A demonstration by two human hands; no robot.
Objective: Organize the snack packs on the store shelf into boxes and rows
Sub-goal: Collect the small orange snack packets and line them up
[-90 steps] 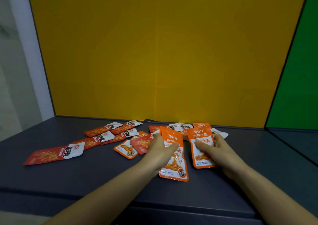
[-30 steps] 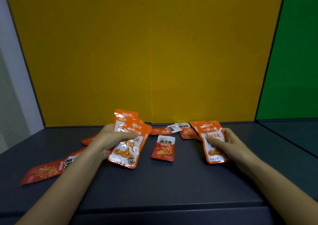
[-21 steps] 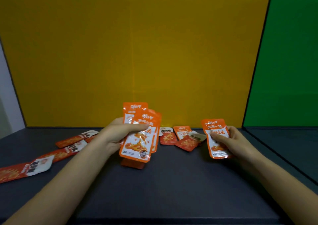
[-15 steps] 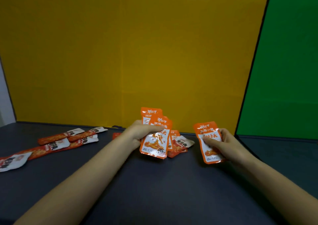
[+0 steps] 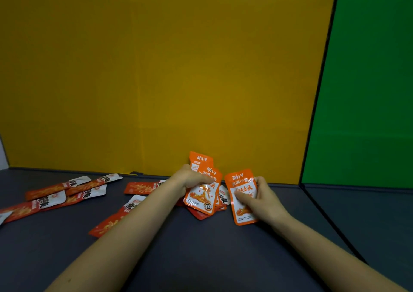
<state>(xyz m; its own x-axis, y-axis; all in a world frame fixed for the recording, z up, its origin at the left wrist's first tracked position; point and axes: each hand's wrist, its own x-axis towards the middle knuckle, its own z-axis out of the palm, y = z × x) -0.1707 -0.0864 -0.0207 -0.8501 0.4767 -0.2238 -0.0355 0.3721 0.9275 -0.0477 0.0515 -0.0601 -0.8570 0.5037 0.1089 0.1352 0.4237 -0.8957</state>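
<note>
Early stage, judging from the layout: no tidy row on the shelf (image 5: 201,253) yet, and no box in view at all. The left hand (image 5: 190,179) had its grip closed round a fanned stack of orange packs (image 5: 202,196), thumb across the front, the stack held up off the shelf and tilted near upright, close to the back. The right hand (image 5: 262,199) pinched a single orange pack (image 5: 240,181) of the same print, thumb on the face, fingers behind; whether its lower edge touched the shelf could not be told. Stack and single were just beside each other, not touching, so the step in hand was probably adding the single to the stack. Left to do: the long red-and-white packs (image 5: 64,189) lay loose, skewed and overlapping on the left part of the shelf. One more long red pack (image 5: 143,188) lay near the back, and a half-hidden long pack (image 5: 114,222) sat partly under the left forearm (image 5: 134,236). A few small packs (image 5: 223,199) lay behind and under the held stack, mostly covered, count unclear. So one kind was nearly collected, the others unsorted, nothing placed. Around: a yellow back panel (image 5: 167,68), and a green panel (image 5: 368,79) to the right past a black divider (image 5: 321,84). In the way: the small packs occupied the spot below the stack, and the forearm hid some loose ones.
</note>
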